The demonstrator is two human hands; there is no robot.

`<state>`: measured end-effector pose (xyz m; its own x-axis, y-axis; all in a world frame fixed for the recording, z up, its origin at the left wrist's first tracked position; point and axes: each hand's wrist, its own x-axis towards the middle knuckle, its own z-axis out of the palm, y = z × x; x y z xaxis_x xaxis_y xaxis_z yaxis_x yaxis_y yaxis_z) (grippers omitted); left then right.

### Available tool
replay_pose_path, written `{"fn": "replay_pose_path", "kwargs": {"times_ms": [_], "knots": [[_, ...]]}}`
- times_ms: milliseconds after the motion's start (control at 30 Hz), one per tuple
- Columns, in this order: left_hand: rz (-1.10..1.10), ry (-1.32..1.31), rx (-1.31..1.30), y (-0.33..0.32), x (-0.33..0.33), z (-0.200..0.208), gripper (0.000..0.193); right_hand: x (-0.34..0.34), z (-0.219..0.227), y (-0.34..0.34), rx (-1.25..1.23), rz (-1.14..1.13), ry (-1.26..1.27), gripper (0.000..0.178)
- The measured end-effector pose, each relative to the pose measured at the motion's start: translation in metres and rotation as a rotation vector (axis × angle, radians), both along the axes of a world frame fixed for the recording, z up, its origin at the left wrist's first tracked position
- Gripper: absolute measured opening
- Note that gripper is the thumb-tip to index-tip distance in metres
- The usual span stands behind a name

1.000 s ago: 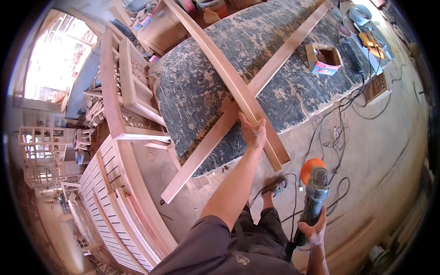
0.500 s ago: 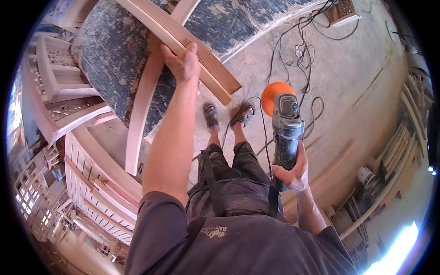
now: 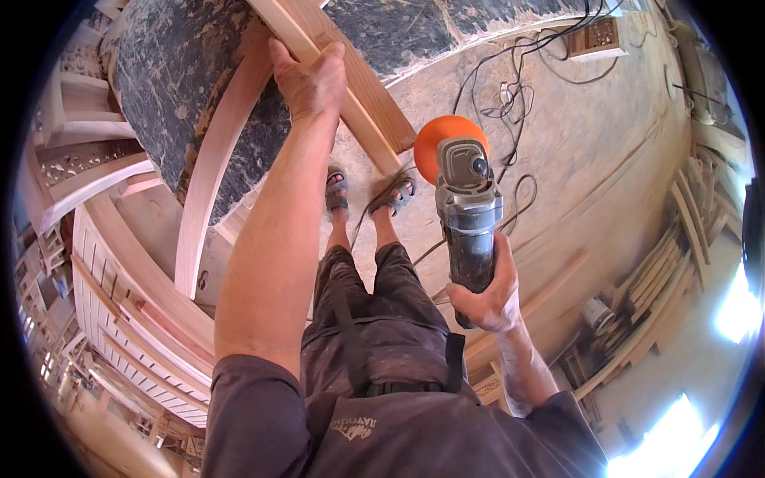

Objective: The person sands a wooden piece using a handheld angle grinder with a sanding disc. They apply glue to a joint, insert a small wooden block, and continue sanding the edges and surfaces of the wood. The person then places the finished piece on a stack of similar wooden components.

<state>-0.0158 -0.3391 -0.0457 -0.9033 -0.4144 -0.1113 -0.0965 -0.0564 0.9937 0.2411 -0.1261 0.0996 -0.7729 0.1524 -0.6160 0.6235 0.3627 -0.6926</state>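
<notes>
My left hand (image 3: 311,84) grips a long wooden piece (image 3: 370,134) made of two edges side by side, near its close end; the fingers wrap under and are partly hidden. It rests across a dark, dust-scratched tabletop (image 3: 171,88), its end jutting past the table edge. My right hand (image 3: 492,291) is wrapped around the body of an angle grinder (image 3: 470,231), held upright with its head pointing away from me. An orange disc (image 3: 446,143) sits on the grinder's head, close to the wooden piece's end but apart from it. A curved wooden slat (image 3: 215,167) lies under the piece.
Black cables (image 3: 522,103) trail over the floor from the table. A wooden box (image 3: 596,38) stands at the far right. Slatted wooden panels (image 3: 127,319) and chair-like frames (image 3: 88,187) stand on the left; timber offcuts (image 3: 649,287) are piled on the right.
The grinder and my right hand have moved left, bringing the disc nearer the wooden piece's end. The whole view has shifted slightly; my left hand keeps its grip.
</notes>
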Motion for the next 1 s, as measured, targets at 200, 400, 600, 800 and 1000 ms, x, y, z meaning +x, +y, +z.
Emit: {"fn": "replay_pose_path", "kwargs": {"times_ms": [200, 400, 600, 800, 1000], "knots": [[0.017, 0.038, 0.009, 0.008, 0.003, 0.005, 0.051, -0.015, 0.001, 0.0, 0.028, 0.057, 0.027, 0.074], [0.023, 0.022, -0.049, 0.005, 0.001, 0.0, 0.047, -0.022, 0.002, -0.004, -0.001, 0.043, -0.025, 0.074], [0.022, -0.058, -0.081, 0.008, 0.005, 0.015, 0.044, -0.023, 0.001, -0.005, 0.01, 0.068, -0.007, 0.073], [0.022, -0.047, -0.103, 0.007, 0.005, 0.014, 0.045, -0.017, -0.002, 0.0, -0.013, -0.004, -0.033, 0.069], [0.026, -0.042, -0.154, 0.006, 0.004, 0.012, 0.046, -0.015, -0.008, 0.006, -0.048, -0.013, -0.023, 0.068]]}}
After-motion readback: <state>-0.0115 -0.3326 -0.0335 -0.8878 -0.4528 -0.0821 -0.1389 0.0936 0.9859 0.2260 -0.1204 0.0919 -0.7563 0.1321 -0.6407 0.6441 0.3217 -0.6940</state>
